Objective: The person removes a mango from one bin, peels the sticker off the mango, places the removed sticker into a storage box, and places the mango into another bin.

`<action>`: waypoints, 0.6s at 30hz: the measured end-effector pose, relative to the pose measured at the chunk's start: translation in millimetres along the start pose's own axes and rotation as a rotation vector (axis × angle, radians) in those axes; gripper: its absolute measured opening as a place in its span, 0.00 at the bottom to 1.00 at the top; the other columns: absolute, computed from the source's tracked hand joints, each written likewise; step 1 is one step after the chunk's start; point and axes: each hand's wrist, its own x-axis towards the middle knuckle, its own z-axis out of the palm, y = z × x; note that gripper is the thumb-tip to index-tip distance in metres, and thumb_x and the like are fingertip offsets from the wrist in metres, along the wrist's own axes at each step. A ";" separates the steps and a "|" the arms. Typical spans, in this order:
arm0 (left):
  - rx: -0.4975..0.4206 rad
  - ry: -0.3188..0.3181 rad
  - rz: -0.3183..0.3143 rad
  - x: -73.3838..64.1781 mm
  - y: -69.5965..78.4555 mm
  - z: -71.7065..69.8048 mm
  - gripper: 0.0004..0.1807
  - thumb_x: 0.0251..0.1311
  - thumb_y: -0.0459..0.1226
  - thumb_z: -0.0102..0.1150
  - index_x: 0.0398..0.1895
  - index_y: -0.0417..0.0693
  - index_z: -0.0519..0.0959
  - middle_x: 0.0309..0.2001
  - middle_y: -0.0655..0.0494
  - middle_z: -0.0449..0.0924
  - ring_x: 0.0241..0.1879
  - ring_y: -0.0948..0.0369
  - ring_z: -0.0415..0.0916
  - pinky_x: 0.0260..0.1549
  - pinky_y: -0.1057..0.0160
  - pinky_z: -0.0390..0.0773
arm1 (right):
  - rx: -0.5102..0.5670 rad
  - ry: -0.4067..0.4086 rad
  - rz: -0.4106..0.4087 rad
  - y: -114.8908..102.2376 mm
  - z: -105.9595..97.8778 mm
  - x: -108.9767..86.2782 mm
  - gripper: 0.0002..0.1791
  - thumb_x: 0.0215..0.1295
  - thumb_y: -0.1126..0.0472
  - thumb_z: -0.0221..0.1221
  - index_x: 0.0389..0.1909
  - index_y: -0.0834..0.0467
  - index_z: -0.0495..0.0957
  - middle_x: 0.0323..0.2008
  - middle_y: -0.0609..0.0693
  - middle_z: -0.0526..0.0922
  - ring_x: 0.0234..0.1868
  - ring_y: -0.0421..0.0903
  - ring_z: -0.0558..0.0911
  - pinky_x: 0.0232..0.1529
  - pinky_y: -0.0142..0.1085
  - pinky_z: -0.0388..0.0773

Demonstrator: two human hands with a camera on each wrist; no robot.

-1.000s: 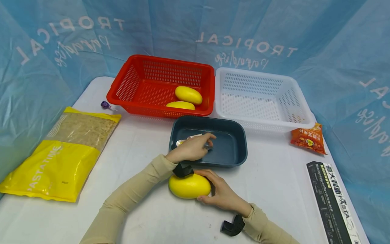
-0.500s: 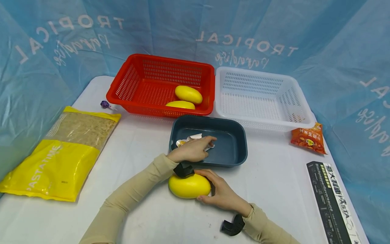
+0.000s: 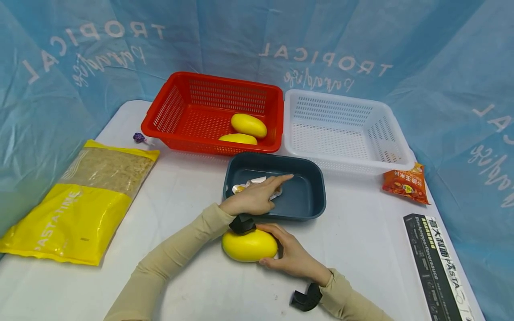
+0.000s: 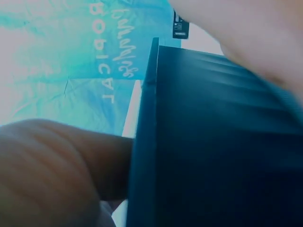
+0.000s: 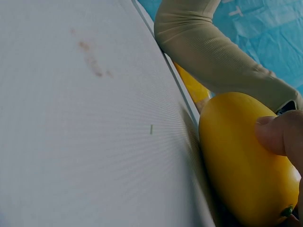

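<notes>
My left hand (image 3: 259, 196) reaches over the near rim of a dark blue rectangular basin (image 3: 307, 209), its index finger straight and pointing right. Under and beside this hand lie small white wrapped packets (image 3: 238, 188) with orange marks, partly hidden by it. In the left wrist view, the left hand (image 4: 61, 156) passes over the basin's rim, and its fingertips are hidden behind the wall. My right hand (image 3: 291, 254) grips the right end of a smooth yellow melon (image 3: 249, 246) on the table. The right wrist view shows its thumb (image 5: 277, 135) pressed on the melon's side.
Behind the basin stand a red basket (image 3: 209, 145) with two yellow melons (image 3: 249, 125) and a white basket (image 3: 345, 162). A PASTATIME bag (image 3: 76, 214) and a purple lollipop (image 3: 138, 137) lie left; an orange snack bag (image 3: 406, 183) and a black pasta box (image 3: 437, 267) lie right.
My left fingers, bent over the packets a second ago, have straightened, and the index finger reaches farther right. The right hand and its melon have stayed in place.
</notes>
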 end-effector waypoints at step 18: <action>-0.137 0.410 -0.022 -32.7 -3.2 -58.0 0.39 0.62 0.33 0.55 0.75 0.56 0.53 0.74 0.51 0.53 0.54 0.49 0.76 0.48 0.53 0.80 | -0.015 0.018 -0.008 -4.1 0.0 -0.6 0.41 0.53 0.57 0.70 0.69 0.47 0.65 0.64 0.44 0.72 0.63 0.43 0.72 0.67 0.36 0.67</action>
